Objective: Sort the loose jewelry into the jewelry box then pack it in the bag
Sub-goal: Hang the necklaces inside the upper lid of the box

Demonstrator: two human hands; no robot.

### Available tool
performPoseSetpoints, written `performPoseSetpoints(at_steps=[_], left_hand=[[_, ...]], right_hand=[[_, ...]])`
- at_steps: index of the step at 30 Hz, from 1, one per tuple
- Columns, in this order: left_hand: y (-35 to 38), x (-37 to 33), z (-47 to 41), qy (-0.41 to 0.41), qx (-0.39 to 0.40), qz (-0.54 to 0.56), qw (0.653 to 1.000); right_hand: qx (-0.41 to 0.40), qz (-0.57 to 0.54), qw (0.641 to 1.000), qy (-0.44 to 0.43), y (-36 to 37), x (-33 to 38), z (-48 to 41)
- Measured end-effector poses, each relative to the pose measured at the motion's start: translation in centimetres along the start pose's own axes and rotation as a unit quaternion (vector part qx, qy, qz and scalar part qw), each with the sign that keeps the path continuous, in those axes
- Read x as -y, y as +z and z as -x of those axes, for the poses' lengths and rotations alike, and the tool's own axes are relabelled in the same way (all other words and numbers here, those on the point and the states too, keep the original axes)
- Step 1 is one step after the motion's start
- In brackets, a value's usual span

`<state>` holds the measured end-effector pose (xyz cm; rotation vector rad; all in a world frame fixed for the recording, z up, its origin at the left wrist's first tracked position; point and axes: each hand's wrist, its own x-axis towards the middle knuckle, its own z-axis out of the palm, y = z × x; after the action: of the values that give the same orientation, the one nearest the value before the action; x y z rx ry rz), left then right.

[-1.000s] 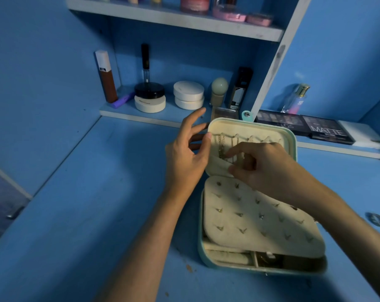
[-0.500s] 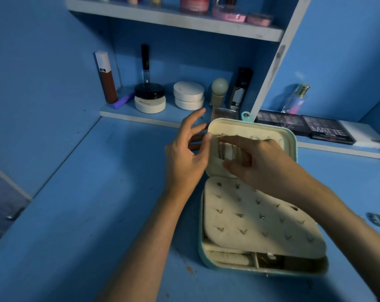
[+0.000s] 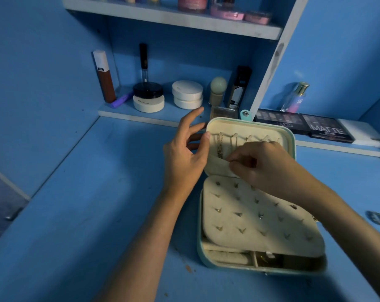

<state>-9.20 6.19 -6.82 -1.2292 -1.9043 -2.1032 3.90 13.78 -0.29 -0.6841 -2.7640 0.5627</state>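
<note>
Nearest the camera, the teal jewelry box (image 3: 199, 240) lay open on the blue desk (image 3: 93, 214), its front compartments (image 3: 261, 260) showing small items too dim to name. Over the base lay a cream earring panel (image 3: 245, 223), studded with rows of small earrings and tilted slightly upward.

Beyond the panel, both forearms reached in to the upright lid (image 3: 292, 140). The right hand (image 3: 265, 164) was curled, with thumb and forefinger pinching the top edge of the cream pocket (image 3: 216, 165) in the lid's lower part (whether a chain was also caught between them could not be told). The left hand (image 3: 184, 158) stood just beside the lid's left edge, fingers spread wide and straight, its thumb tip touching the lining there and holding nothing. A gold necklace (image 3: 219, 147) hung from the hooks along the lid's top, its lower end dropping behind the pocket.

Off to the right on the desk lay a small round metal piece (image 3: 377, 218). Farther back, a low shelf (image 3: 110, 112) carried a brown tube, round jars and a white compact. To the right sat dark eyeshadow palettes (image 3: 319, 128) and a clear perfume bottle (image 3: 293, 98).
</note>
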Motion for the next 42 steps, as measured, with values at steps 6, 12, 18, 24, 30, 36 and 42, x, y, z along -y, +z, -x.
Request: performPoseSetpoints(at_steps=[6, 12, 18, 24, 30, 36, 42], left_hand=[[0.0, 0.0, 0.0, 0.005, 0.002, 0.0, 1.0], [0.0, 0.0, 0.0, 0.006, 0.006, 0.001, 1.0], [0.0, -0.1, 0.0, 0.0, 0.006, 0.001, 1.0], [0.0, 0.0, -0.1, -0.006, 0.011, -0.004, 1.0], [0.0, 0.5, -0.2, -0.035, 0.051, -0.045, 0.997], [0.0, 1.2, -0.3, -0.078, 0.079, -0.097, 0.989], [0.0, 0.5, -1.4, -0.182, 0.143, -0.094, 0.968]], right_hand=[[0.016, -0.072, 0.996, 0.041, -0.4, 0.0, 0.0], [0.074, -0.081, 0.992, 0.059, -0.7, -0.1, -0.2], [0.079, -0.054, 0.994, 0.057, -0.6, 0.1, 0.0], [0.042, -0.049, 0.997, 0.046, -0.8, -0.7, 0.0], [-0.002, -0.084, 0.996, 0.035, -2.0, -1.6, 0.7], [0.008, -0.098, 0.994, 0.052, -3.8, -3.7, 2.0], [0.042, -0.031, 0.995, 0.088, -5.5, -6.6, 4.5]])
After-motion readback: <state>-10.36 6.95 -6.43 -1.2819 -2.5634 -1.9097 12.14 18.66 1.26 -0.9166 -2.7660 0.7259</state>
